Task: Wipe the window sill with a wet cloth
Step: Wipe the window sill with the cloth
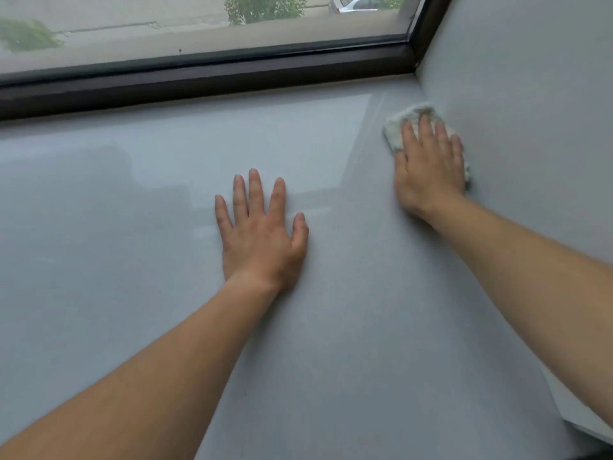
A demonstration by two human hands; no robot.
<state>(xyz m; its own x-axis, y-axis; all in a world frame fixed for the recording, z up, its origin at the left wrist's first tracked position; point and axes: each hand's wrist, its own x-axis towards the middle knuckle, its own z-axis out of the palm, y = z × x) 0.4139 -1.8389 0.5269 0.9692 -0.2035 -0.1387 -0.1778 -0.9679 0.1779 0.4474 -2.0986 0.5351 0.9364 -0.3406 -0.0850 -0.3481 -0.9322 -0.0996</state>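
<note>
The pale grey window sill [132,293] ends at the dark window frame [199,81] along 12 o'clock and at the side wall [530,94] rising at 3 o'clock, with broad glossy surface running toward 9 and 6 o'clock. At 2 o'clock, just beside the wall and near the frame, lies the cloth [394,127], white, nubbly and bunched. The right hand [428,164] presses it with straight, close fingers, while the left hand [262,234] rests flat at centre, fingers spread.

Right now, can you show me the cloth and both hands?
white cloth [394,129], head view, bare corner left of the fingers
right hand [429,171], head view, back of hand
left hand [262,237], head view, back of hand
</note>
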